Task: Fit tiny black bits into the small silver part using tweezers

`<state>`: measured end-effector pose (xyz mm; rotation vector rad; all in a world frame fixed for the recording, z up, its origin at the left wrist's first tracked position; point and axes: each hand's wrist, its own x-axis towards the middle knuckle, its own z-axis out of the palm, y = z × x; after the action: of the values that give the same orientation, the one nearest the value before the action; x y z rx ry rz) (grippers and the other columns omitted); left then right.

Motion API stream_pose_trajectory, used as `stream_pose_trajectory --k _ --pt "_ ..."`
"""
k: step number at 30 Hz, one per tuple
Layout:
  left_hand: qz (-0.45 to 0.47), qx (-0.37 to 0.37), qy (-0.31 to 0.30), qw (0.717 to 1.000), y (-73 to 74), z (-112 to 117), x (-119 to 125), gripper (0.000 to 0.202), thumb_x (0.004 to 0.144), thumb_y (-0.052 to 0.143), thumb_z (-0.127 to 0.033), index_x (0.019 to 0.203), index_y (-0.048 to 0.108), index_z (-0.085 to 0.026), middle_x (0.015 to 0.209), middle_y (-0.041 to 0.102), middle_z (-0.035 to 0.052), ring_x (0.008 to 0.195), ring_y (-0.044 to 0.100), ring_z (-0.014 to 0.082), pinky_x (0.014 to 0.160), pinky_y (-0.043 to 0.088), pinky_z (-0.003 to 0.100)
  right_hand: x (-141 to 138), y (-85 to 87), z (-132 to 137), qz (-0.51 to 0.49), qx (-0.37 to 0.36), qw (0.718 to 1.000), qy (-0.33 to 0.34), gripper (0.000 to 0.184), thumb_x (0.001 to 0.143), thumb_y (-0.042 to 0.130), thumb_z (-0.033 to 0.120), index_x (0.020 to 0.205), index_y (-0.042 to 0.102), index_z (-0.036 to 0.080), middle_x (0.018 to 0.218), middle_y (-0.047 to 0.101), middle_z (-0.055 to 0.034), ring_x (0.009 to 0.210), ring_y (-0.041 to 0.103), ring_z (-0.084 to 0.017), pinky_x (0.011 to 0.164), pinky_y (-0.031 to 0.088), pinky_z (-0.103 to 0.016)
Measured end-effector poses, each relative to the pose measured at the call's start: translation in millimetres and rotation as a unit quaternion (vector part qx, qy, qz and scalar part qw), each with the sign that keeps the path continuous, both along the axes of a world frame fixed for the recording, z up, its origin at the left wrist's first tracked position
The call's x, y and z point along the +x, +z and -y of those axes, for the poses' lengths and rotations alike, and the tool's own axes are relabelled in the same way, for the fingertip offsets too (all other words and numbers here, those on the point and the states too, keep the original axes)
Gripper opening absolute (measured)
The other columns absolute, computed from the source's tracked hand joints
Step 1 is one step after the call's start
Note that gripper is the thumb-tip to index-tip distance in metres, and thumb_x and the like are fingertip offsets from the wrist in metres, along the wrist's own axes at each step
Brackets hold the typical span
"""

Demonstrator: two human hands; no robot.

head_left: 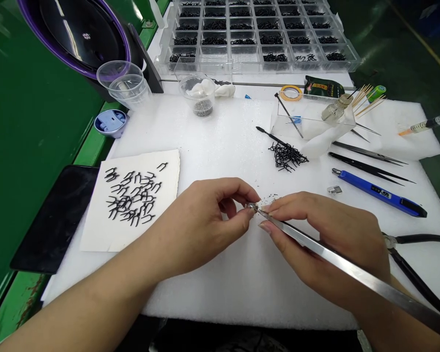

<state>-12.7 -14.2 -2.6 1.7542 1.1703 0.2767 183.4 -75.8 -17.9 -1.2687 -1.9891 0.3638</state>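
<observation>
Pinching a small metal piece [253, 206] between thumb and fingertips, the left hand [205, 220] is met by the tip of a long metal tool [337, 257], gripped in the right hand [344, 230]. Bent black pins [132, 198] are scattered on white card [95, 234] left of the left hand; beyond the right hand, more are heaped [288, 156], and a blue knife [381, 193] is laid farther right.

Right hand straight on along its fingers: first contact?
Right hand: likely the small shiny piece at the tip of its metal tool, then the left hand pinching it; depth is unclear.
</observation>
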Motion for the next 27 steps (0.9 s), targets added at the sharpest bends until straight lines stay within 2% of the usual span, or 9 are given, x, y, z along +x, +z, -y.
stream_pose_trajectory --k 11,27 --pt "-0.003 -0.001 0.001 1.0 -2.6 -2.2 3.4 0.012 0.089 0.062 -0.033 0.096 0.071 -0.032 0.084 0.072 -0.0081 0.073 0.064 0.0113 0.065 0.05 0.024 1.0 0.9 0.3 0.004 -0.007 1.0 0.004 0.01 0.087 0.068 0.011 0.085 0.064 0.019 0.095 0.077 -0.0022 0.09 0.072 -0.012 0.081 0.057 -0.02" --pt "-0.003 0.005 -0.006 1.0 -1.1 -0.4 1.1 0.011 0.088 0.063 -0.032 0.096 0.071 -0.032 0.085 0.073 -0.0093 0.074 0.064 0.0106 0.065 0.051 0.023 2.1 -1.0 -0.3 0.008 -0.017 1.0 0.005 0.011 0.086 0.069 0.013 0.086 0.062 0.022 0.096 0.077 -0.0008 0.09 0.073 -0.014 0.079 0.059 -0.022"
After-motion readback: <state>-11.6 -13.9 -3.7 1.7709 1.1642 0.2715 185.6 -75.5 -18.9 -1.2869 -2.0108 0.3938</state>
